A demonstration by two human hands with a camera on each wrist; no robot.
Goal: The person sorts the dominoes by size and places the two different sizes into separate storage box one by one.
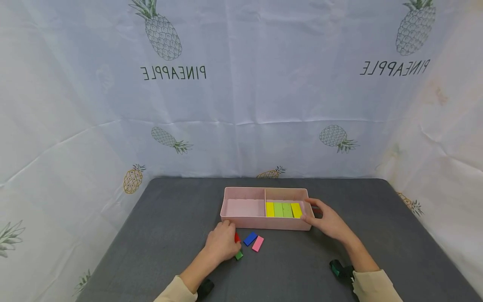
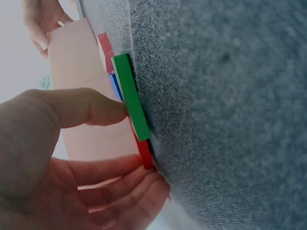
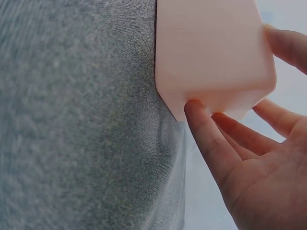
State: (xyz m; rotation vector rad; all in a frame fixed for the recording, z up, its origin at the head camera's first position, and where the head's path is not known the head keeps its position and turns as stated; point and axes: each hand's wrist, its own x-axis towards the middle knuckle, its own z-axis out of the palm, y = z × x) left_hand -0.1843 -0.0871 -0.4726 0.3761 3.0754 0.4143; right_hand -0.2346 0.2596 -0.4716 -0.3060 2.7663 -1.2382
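Note:
With thumb and fingertips, my left hand (image 1: pixel 222 241) pinches a red block (image 2: pixel 145 155) low over the table, just in front of the pink box (image 1: pixel 264 223). A green block (image 2: pixel 130 98) lies right by the thumb, partly covering the red one in the left wrist view. Beside them are a blue block (image 1: pixel 250 239) and a pink block (image 1: pixel 258 243). My right hand (image 1: pixel 330 220) holds the box's right end, thumb at the front rim and fingertips against the end wall (image 3: pixel 225 100).
Inside the box's right compartment stand yellow blocks (image 1: pixel 296 210) and light green blocks (image 1: pixel 278 209) in a row. A divider (image 1: pixel 265 202) separates it from the bare left compartment (image 1: pixel 243 206). Dark grey cloth covers the table (image 1: pixel 181 214); a pineapple-print curtain (image 1: pixel 241 96) hangs behind.

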